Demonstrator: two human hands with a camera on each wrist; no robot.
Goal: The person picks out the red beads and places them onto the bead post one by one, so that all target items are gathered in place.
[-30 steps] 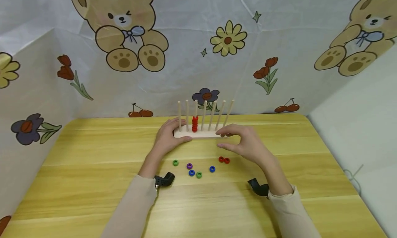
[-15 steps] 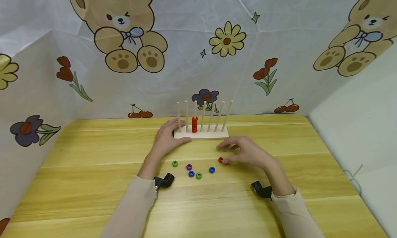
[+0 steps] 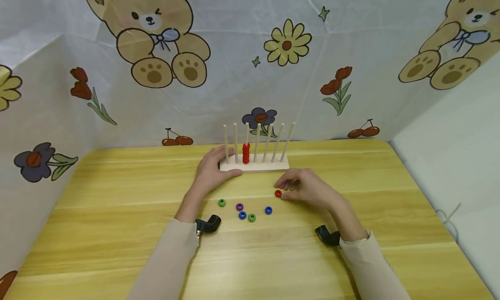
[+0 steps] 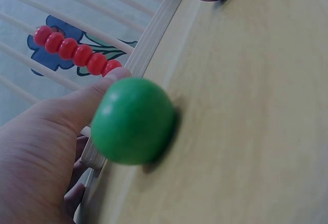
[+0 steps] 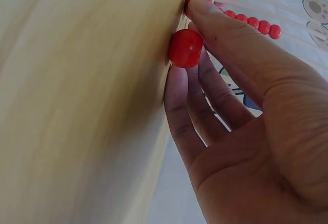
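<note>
My left hand grips the left end of a wooden peg rack, thumb along the front edge, fingers behind. A stack of red beads sits on one of the upright pegs. In front of the rack's right end, my right hand curls over two loose red beads at the tabletop. Its thumb tip is against the farther red bead, which shows between thumb and fingertips in the head view. The nearer red bead lies inside the curled fingers and is hidden from above.
Loose on the wooden table are a purple bead, two blue beads and two green beads. One green bead is close to my left wrist camera. A patterned cloth hangs behind the table.
My right hand has come down from the rack's right end toward me onto the two red beads, which have shifted slightly toward the rack. The left hand keeps its hold.
</note>
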